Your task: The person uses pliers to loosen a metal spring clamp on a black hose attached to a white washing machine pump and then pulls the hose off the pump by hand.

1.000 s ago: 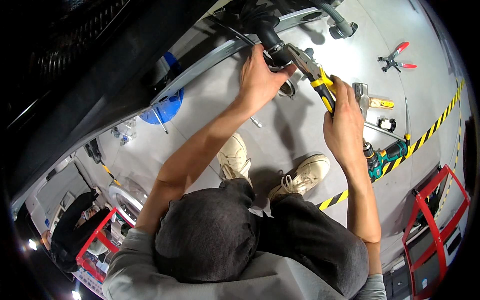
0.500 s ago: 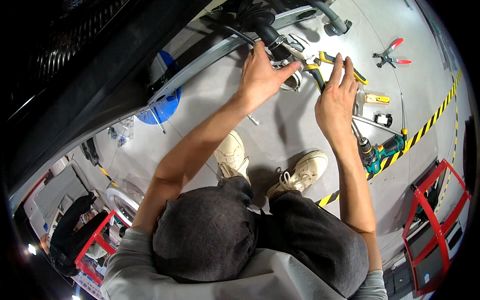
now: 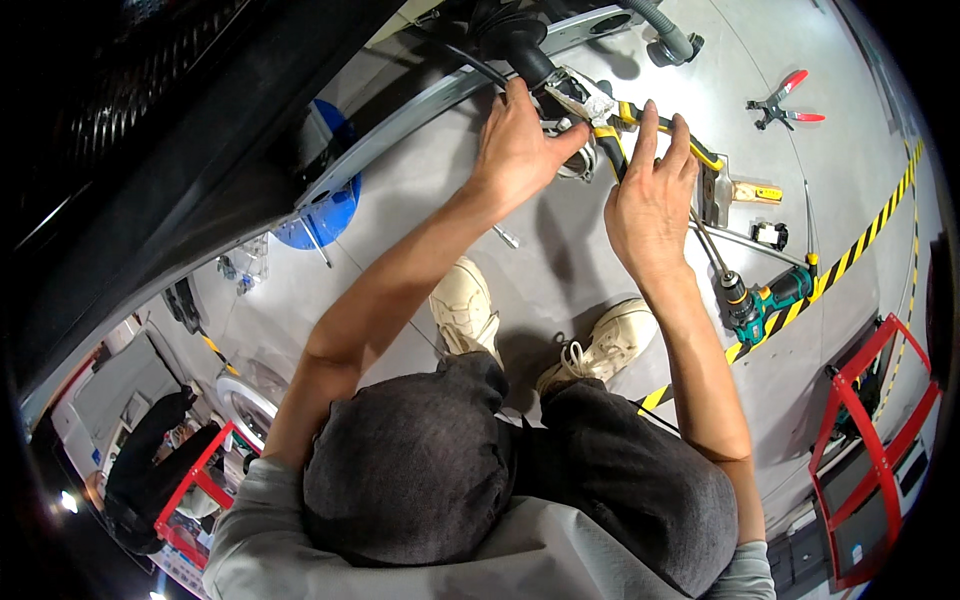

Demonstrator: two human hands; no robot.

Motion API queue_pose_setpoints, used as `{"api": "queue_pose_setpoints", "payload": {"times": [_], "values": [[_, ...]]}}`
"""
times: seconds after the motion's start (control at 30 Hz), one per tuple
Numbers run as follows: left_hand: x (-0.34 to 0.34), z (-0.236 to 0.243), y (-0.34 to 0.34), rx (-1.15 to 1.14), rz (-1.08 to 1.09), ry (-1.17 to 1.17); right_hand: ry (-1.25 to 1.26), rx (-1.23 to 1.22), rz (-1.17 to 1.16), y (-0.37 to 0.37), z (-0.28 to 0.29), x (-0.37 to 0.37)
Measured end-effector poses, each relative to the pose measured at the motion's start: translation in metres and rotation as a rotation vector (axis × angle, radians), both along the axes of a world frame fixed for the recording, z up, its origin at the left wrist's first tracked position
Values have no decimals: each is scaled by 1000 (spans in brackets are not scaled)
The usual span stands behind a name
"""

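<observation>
My right hand [image 3: 652, 215] grips a pair of pliers [image 3: 597, 104] with black and yellow handles, which stand spread apart. The fingers reach over the upper handle, and the lower one runs beside the palm. The jaws are at the end of a black rubber boot [image 3: 533, 68] under the vehicle's edge. My left hand [image 3: 518, 148] is bent around the parts just below that boot, its thumb pointing at the pliers. What its fingers hold is mostly hidden; a round metal part [image 3: 577, 166] shows below the thumb.
On the floor to the right lie red-handled pliers [image 3: 785, 103], a hammer [image 3: 722, 190], a green cordless drill [image 3: 765, 305] and striped tape [image 3: 858, 250]. A grey ribbed hose [image 3: 668, 32] hangs at the top. Red frames [image 3: 870, 450] stand lower right; another person [image 3: 150, 460] is far left.
My right hand and the pliers have shifted left, bringing the jaws closer to the boot's end. My left hand has barely moved.
</observation>
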State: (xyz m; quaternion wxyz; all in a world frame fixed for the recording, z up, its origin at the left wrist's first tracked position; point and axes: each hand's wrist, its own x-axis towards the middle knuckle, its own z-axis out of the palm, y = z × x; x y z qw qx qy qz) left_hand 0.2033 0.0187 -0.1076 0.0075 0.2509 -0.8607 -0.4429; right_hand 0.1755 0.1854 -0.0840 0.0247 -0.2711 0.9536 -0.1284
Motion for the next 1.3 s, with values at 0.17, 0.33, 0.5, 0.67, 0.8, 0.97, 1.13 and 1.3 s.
{"api": "queue_pose_setpoints", "payload": {"times": [0.17,0.33,0.5,0.67,0.8,0.97,1.13,1.3], "values": [[2,2,1,-23,-30,46,39,18,3,-4,0,-10],[2,5,1,-3,-16,20,96,61,27,-4,-1,-11],[2,7,2,-6,-6,19,195,89,46,-3,-4,-14],[3,5,1,-37,1,-5,73,-61,57,-1,-12,-16],[5,1,-2,-49,-8,1,111,-73,67,-2,-10,-12],[7,-3,-4,-50,-27,21,72,-38,61,-2,-8,-12],[5,-3,-1,-34,5,13,39,-80,70,2,-9,-15],[5,-3,-3,37,32,-38,-23,-32,76,0,-1,-16]]}}
